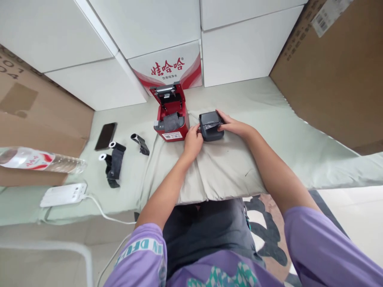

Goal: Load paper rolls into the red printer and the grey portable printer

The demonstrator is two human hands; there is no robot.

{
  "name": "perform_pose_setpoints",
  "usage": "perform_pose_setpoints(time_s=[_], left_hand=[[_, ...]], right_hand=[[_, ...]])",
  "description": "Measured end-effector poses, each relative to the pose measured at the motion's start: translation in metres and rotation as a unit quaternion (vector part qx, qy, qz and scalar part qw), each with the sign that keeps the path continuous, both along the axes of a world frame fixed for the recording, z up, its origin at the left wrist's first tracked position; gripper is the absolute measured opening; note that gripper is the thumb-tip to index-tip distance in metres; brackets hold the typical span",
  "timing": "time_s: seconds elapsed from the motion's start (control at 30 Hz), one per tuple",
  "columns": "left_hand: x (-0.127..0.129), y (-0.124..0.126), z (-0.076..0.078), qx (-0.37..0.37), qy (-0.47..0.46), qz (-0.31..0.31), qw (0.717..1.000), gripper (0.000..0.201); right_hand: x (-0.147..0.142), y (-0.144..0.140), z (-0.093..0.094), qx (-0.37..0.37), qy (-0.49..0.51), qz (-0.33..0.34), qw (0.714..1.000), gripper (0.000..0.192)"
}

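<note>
A small dark portable printer [210, 133] rests on the cloth-covered table with a strip of glossy black film across its front. My right hand [232, 123] grips its right side, thumb on the front and fingers round the back edge. At its left edge, my left hand [194, 140] is closed with curled fingers against the side. Just left of that stands a red receipt printer [176, 133], its lid [167, 92] raised and a black roll [171, 122] inside. A label with a square code is on its front.
Left on the table [167, 175] lie several black rolls [115, 159] with loose tails, a phone [105, 135], a white power bank [63, 194] with a cable and a water bottle [42, 159]. White boxes [167, 24] line the back; cardboard boxes [335, 79] flank both sides.
</note>
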State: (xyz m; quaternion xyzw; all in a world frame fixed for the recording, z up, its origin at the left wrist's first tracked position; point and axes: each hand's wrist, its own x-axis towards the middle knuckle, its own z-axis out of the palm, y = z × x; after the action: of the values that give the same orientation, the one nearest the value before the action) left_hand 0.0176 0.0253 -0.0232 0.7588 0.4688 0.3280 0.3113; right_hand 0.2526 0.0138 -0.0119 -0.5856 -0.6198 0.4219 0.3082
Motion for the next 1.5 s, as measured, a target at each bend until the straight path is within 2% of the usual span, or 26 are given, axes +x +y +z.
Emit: perform_pose_setpoints(time_s=[0.27, 0.47, 0.63, 0.8, 0.93, 1.13, 1.37, 1.5], left_hand=[[0.004, -0.009, 0.005, -0.021, 0.033, 0.051, 0.998, 0.051], [0.002, -0.008, 0.004, -0.006, 0.016, 0.037, 0.999, 0.047], [0.003, -0.004, 0.011, -0.035, 0.044, 0.034, 0.998, 0.047], [0.007, -0.006, 0.014, -0.063, 0.065, 0.065, 0.994, 0.047], [0.010, -0.011, 0.012, -0.063, 0.027, 0.095, 0.993, 0.042], [0.010, -0.013, 0.012, -0.075, -0.034, 0.093, 0.992, 0.040], [0.011, -0.012, 0.009, -0.088, -0.064, 0.095, 0.990, 0.040], [0.009, -0.009, 0.006, -0.103, -0.067, 0.073, 0.990, 0.046]], right_hand=[[0.002, 0.000, 0.000, 0.005, 0.011, -0.003, 1.000, 0.112], [-0.001, -0.001, 0.002, 0.010, 0.013, -0.010, 1.000, 0.107], [-0.003, -0.002, 0.002, 0.014, 0.019, -0.021, 0.999, 0.104], [-0.004, -0.004, 0.002, 0.018, 0.016, -0.016, 1.000, 0.102], [-0.005, -0.005, -0.001, 0.027, -0.011, -0.026, 0.999, 0.103], [-0.012, -0.013, 0.004, 0.066, 0.036, -0.019, 0.997, 0.083], [-0.017, -0.018, 0.009, 0.068, 0.051, -0.018, 0.996, 0.088], [-0.020, -0.018, 0.012, 0.055, 0.032, -0.022, 0.998, 0.093]])
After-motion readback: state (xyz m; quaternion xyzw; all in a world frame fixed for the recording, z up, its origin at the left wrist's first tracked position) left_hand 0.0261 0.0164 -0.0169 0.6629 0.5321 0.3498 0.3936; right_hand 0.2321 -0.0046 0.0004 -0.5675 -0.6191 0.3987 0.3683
